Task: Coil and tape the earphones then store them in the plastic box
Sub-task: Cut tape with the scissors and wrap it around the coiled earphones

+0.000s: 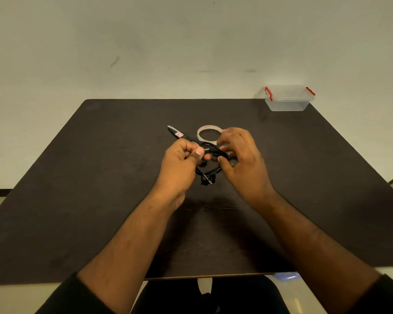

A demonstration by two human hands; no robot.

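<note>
Left hand point(179, 159): my grip was closed, thumb and fingers pinching the earphones point(210, 164).
Right hand point(238, 155): fingers curled loosely round the far side of the loops; a firm hold I could not tell.
Earphones: held just above the tabletop point(100, 189), cord partly looped, ends dangling.
Tape point(209, 133): lay beyond my hands, beside the scissors point(179, 134).
Box point(289, 98): far right corner, lid on.
Progress: coiling under way; taping and storing judged left.
</note>
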